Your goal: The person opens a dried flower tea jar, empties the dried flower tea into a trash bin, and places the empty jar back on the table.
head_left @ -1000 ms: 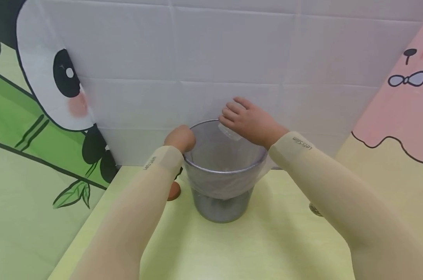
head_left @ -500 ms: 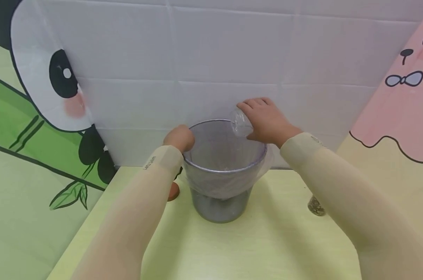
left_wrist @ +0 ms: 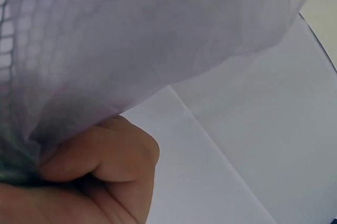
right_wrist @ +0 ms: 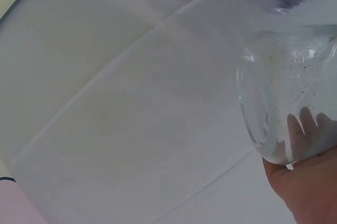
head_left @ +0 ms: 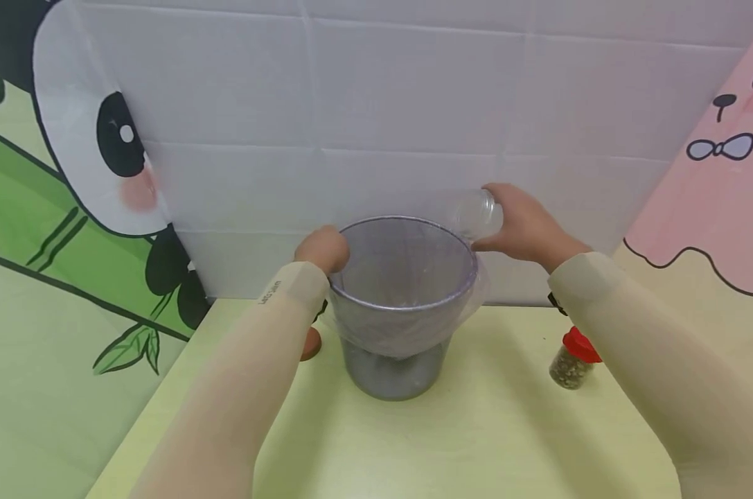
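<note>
A grey mesh wastebasket (head_left: 393,378) lined with a translucent plastic bag (head_left: 388,333) stands upright on the table. My left hand (head_left: 323,249) grips its left rim, with curled fingers against the bag in the left wrist view (left_wrist: 110,155). My right hand (head_left: 526,225) holds a clear glass jar (head_left: 476,213) on its side at the basket's back right rim. Small dark specks cling inside the jar (right_wrist: 300,71) in the right wrist view. One round end of the jar faces my palm side.
To the right stands a small jar of brownish grains with a red lid (head_left: 572,360), partly behind my right forearm. A reddish-brown round object (head_left: 310,343) shows beside my left forearm. A white sheet wall (head_left: 407,90) rises close behind the basket.
My right hand has moved right with the glass jar, from above the basket's opening to its right rim. The red-lidded jar has come into view. My left hand stays on the rim.
</note>
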### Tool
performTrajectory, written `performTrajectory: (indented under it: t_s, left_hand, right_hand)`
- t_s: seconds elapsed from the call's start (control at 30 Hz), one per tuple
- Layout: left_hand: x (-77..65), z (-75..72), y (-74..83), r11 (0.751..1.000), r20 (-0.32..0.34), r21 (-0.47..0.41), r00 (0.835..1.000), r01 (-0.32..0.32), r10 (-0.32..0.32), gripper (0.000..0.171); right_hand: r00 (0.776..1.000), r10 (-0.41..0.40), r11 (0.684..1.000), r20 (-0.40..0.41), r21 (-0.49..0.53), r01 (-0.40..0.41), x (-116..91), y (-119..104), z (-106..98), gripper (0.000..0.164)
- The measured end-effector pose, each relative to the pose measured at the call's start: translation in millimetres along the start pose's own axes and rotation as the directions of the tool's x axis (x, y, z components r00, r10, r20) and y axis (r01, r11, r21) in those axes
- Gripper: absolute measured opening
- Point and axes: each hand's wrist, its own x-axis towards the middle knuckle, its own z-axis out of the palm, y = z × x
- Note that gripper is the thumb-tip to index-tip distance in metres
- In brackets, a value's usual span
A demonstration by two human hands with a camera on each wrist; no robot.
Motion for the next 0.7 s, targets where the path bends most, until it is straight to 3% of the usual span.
performTrajectory:
  t_s: [0.2,0.43,0.53,0.7]
  left_hand:
    - [2.0,0.6,-0.9,1.000,0.005,0.004,1.000,0.003,-0.003,0.029]
    - [2.3,0.6,-1.1,1.000,-0.006,0.008,1.000,-0.015,0.015,0.027]
    - [2.8,1.2,-0.7,1.000,-0.006,0.005,1.000,-0.013,0.013,0.028]
    - [4.4,3.2,0.4,1.000,-0.011,0.012,1.000,-0.011,0.011,0.028]
  right_hand:
    - [0.993,0.110,0.982,-0.031,0.155,-0.103,-12.7,14.7,3.0,0.105]
    - [0.964,0.238,0.916,-0.120,0.359,-0.182,-17.4,24.7,20.5,0.110]
    - [0.942,0.299,0.859,-0.153,0.473,-0.196,-18.7,29.6,30.6,0.109]
    - [0.910,0.372,0.728,-0.183,0.666,-0.163,-26.2,34.0,47.9,0.100]
